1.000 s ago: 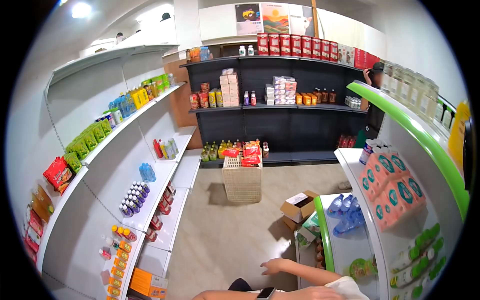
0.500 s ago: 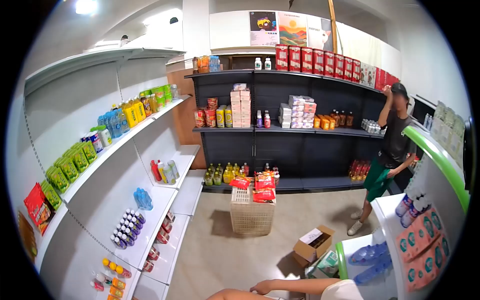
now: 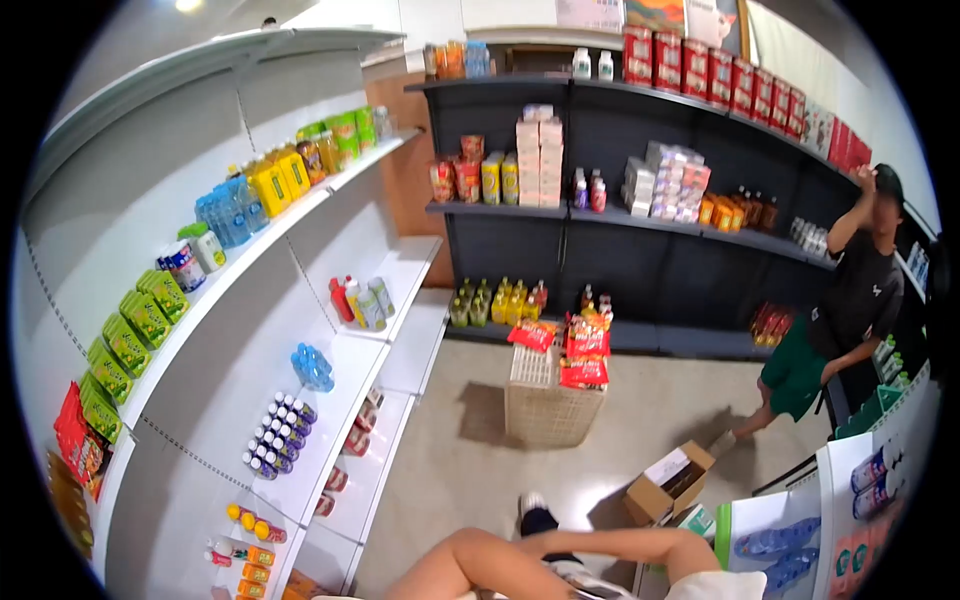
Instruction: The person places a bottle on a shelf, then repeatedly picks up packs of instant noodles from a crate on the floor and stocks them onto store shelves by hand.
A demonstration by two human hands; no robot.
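I cannot tell how the fingers of the right hand (image 3: pixel 540 545) or hidden left hand are set. The open carton (image 3: pixel 650 500) slants up-right lengthwise; an upright basket (image 3: pixel 550 412) stands before dark shelves (image 3: pixel 675 338).

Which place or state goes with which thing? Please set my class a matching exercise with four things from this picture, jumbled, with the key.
Things:
1. Crate
2. Box
3. Purple bottles
4. Red containers

Places or states:
A. On the dark unit's top shelf
B. Red packets on top
C. In rows on a white shelf
D. Brown, flaps open

Pairs: 1-B, 2-D, 3-C, 4-A
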